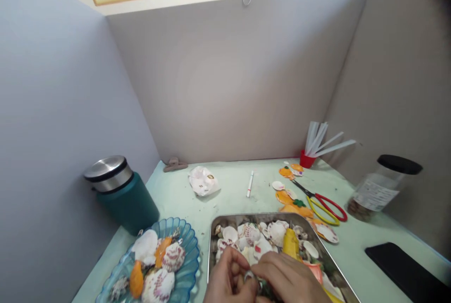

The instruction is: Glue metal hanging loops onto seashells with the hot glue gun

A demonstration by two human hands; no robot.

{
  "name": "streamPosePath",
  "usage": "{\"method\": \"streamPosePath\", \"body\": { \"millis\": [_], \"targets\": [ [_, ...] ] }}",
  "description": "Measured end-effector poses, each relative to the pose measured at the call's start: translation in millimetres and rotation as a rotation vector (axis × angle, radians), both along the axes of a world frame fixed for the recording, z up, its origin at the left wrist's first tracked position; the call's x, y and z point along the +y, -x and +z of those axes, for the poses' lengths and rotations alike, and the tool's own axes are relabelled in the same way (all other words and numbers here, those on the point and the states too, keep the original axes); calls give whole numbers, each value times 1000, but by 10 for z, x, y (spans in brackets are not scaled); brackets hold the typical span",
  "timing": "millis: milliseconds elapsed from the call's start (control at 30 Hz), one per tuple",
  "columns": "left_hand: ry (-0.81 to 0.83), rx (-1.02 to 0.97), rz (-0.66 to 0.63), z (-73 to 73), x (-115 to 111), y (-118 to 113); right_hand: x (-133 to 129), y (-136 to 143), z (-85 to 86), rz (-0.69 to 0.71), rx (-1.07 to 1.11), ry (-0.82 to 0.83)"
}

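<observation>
Both my hands meet over the near part of a metal tray (210, 249) heaped with seashells (249, 233). My left hand (227, 280) is closed, its thumb and fingers pinched on a small grey-white piece (249, 275), perhaps a shell, mostly hidden by the fingers. From the right, my right hand (287, 277) is closed too, its fingertips pressed at the same piece. A yellow glue gun (291, 244) lies among the shells, tip pointing away, just beyond my right hand. Part of an orange-pink shell (314, 271) shows beside that hand.
At left stand a blue scalloped dish (191, 249) of shells and a teal flask (130, 204). Behind the tray lie crumpled packaging (203, 181), a white marker (250, 184), scissors (322, 203) and orange shells (284, 197). A red cup of white sticks (307, 159), jar (380, 190) and black phone (405, 268) stand or lie right.
</observation>
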State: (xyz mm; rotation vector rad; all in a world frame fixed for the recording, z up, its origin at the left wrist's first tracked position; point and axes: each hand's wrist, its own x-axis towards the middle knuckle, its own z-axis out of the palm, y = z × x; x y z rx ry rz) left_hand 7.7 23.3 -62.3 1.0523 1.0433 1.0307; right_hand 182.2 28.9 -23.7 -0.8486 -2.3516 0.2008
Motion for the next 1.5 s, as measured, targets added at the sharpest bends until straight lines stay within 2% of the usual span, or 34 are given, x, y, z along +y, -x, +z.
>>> {"method": "streamPosePath", "body": {
  "millis": [100,233,367,467,600,767,967,1267,1500],
  "targets": [
    [-36,51,43,127,-45,-31,-54,19,79,-15,9,49],
    [16,61,80,297,-85,-47,-104,52,159,-32,55,55],
    [38,-26,34,489,-102,-45,-112,61,185,-38,89,9],
    [31,-82,40,562,-106,-50,-104,49,185,-49,108,7],
    [25,-135,-7,507,-109,-42,-87,28,160,-65,135,14],
    [-24,-105,24,405,-114,-9,-80,17,169,-35,127,78],
    [-11,-66,47,467,-119,-9,-75,15,170,-19,110,113],
    [20,-20,24,397,-114,-19,-98,0,123,14,113,107],
    [5,-21,37,436,-117,3,-86,6,173,10,116,84]
  ]
}}
